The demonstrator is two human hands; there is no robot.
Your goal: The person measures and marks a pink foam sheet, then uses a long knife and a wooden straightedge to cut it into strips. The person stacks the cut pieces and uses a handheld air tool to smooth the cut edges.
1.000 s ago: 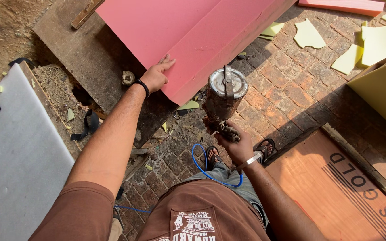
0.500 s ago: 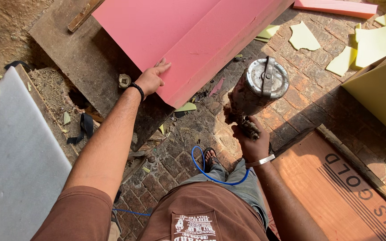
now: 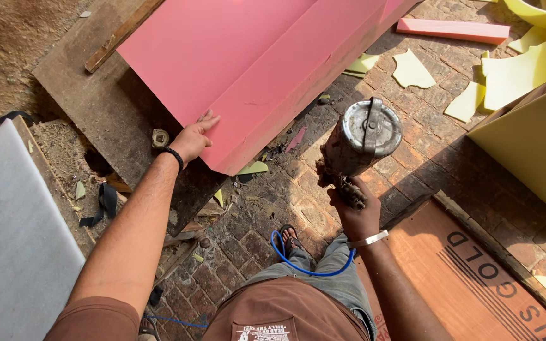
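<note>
While our left hand (image 3: 194,140) lies flat on the near edge of the pink foam sheet (image 3: 248,69) on the board, w/ our right hand (image 3: 355,215) gripping the spray gun (image 3: 358,142) beside it, we'd judge steady, even passes work best.

The pink foam (image 3: 248,69) is matt and smooth, its edge slightly scuffed; the spray gun (image 3: 361,142) is dull metal, caked and grimy, its lid shinier; the hose (image 3: 311,268) is glossy blue plastic; the floor (image 3: 424,158) is rough worn brick; the board (image 3: 96,107) is weathered wood; the yellow foam (image 3: 532,132) looks soft and matt.
</note>
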